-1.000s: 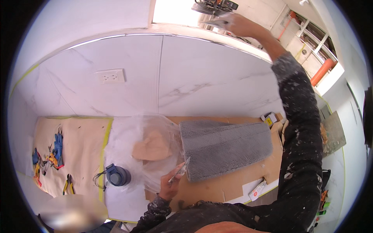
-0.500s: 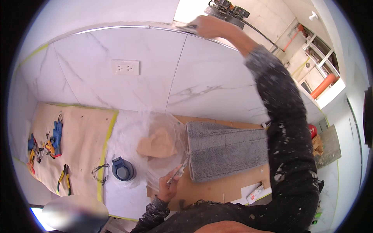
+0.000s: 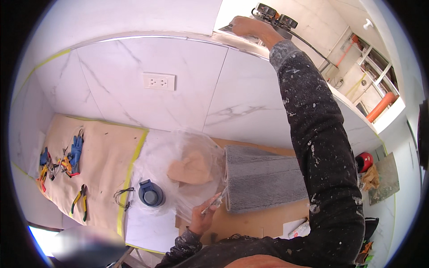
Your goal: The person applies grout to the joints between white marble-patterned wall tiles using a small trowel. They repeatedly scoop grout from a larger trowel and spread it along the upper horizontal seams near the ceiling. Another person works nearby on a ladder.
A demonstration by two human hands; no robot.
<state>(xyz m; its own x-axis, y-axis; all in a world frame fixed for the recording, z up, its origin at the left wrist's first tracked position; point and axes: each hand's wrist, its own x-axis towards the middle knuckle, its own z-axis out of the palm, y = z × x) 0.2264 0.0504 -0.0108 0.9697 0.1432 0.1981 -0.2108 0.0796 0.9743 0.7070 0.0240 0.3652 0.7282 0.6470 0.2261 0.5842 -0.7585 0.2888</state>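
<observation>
High up, my right hand [image 3: 252, 27] is closed round a flat grey-bladed putty knife [image 3: 226, 29], at the ledge [image 3: 250, 43] above the marble-look tiles. Its handle is hidden by my fingers. Low in the middle, my left hand [image 3: 202, 219] grips a thin scraper [image 3: 216, 203] smeared with white paste. Clear plastic sheeting [image 3: 194, 147] with a brown patch under or in it lies beyond that hand. To its right is a folded grey towel [image 3: 263, 178] on brown cardboard [image 3: 250, 223].
A blue-lidded container [image 3: 151, 193] stands left of the plastic. Yellow-handled pliers [image 3: 80, 203] and a blue glove [image 3: 76, 154] lie on beige covering [image 3: 105, 156]. A socket plate [image 3: 159, 81] is on the tiles. A dark twin-headed device [image 3: 272, 18] stands by my right hand.
My right hand and its putty knife have moved slightly up and back over the ledge. My left hand keeps its hold. The whole view has shifted, so things sit farther right.
</observation>
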